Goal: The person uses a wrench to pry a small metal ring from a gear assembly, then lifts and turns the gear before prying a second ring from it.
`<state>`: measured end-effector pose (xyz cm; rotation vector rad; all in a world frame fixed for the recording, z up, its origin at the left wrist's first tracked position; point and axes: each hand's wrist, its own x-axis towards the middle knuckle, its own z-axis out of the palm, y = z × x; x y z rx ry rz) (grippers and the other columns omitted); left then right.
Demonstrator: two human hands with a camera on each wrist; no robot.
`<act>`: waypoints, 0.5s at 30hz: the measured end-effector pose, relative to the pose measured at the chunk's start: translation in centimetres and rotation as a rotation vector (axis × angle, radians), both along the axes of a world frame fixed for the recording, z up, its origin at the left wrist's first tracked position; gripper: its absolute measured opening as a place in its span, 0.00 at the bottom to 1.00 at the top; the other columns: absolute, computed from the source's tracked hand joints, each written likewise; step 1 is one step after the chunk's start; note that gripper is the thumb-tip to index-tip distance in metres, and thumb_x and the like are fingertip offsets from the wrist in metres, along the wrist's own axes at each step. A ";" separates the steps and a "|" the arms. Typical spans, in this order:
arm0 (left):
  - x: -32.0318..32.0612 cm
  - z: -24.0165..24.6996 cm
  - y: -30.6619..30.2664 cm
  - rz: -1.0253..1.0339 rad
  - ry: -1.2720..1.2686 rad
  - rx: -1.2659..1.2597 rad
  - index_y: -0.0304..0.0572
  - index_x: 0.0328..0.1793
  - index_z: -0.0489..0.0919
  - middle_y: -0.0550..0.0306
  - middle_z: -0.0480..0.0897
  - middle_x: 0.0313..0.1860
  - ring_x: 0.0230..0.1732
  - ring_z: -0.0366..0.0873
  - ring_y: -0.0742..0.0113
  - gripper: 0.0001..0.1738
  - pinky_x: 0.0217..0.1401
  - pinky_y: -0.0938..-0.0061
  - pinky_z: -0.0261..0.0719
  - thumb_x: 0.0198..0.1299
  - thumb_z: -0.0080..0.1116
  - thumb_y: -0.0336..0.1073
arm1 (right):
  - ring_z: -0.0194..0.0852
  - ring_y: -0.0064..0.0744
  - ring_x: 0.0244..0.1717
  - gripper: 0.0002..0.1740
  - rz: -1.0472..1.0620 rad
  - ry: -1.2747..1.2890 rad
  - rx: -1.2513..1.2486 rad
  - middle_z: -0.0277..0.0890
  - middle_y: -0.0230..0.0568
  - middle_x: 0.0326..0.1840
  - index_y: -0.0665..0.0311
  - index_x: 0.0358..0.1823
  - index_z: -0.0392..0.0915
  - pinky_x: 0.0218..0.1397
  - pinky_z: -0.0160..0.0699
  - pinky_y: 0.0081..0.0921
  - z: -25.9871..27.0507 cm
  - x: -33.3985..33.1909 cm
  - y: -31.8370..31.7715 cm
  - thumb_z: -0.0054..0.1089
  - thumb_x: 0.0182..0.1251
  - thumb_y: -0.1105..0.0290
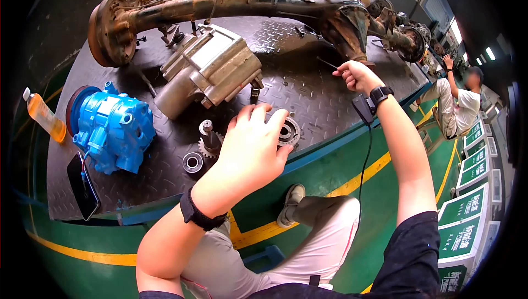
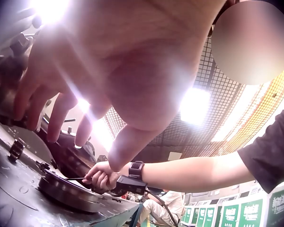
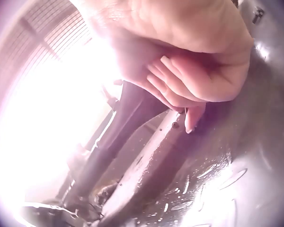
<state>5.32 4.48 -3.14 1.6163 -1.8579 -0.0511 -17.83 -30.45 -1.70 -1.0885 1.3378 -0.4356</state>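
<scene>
In the head view my right hand (image 1: 357, 77) holds a thin dark rod (image 1: 326, 62) out over the table, fingers curled around its near end. The right wrist view shows the curled fingers (image 3: 180, 82), with most of the rod hidden. My left hand (image 1: 247, 146) is spread with bent, relaxed fingers and grips nothing. It overlaps a round metal ring part (image 1: 289, 132) in the head view; from the left wrist, that ring part (image 2: 68, 195) lies flat below the fingers. Left of this hand stand a toothed gear shaft (image 1: 208, 138) and a small ball bearing (image 1: 192, 162).
A metal gearbox housing (image 1: 220, 62) sits mid-table, with a blue-painted machine unit (image 1: 113, 128) to its left. A rusty vehicle axle (image 1: 220, 7) spans the back. A phone (image 1: 82, 186) and a bottle (image 1: 45, 114) are at the left edge. Another person (image 1: 459, 101) sits far right.
</scene>
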 end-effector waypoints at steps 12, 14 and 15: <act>-0.3 0.6 0.0 -0.013 -0.005 0.032 0.42 0.66 0.76 0.43 0.76 0.63 0.67 0.72 0.42 0.30 0.71 0.54 0.71 0.57 0.72 0.38 | 0.87 0.43 0.30 0.15 0.287 0.885 -1.283 0.85 0.52 0.30 0.65 0.52 0.85 0.35 0.85 0.39 -2.5 -0.1 1.5 0.55 0.69 0.69; -0.3 0.5 0.1 -0.013 -0.009 0.023 0.42 0.66 0.76 0.44 0.76 0.63 0.67 0.72 0.42 0.30 0.71 0.54 0.71 0.57 0.71 0.38 | 0.87 0.53 0.35 0.14 0.382 1.050 -1.623 0.85 0.58 0.33 0.65 0.50 0.86 0.41 0.85 0.45 -3.5 0.1 1.2 0.56 0.68 0.69; -0.2 0.4 0.2 -0.015 -0.008 0.017 0.42 0.66 0.76 0.44 0.76 0.63 0.67 0.72 0.42 0.30 0.71 0.54 0.70 0.57 0.71 0.38 | 0.84 0.61 0.41 0.14 0.420 1.065 -1.558 0.84 0.62 0.36 0.65 0.49 0.86 0.48 0.83 0.50 -3.3 0.3 1.3 0.57 0.66 0.70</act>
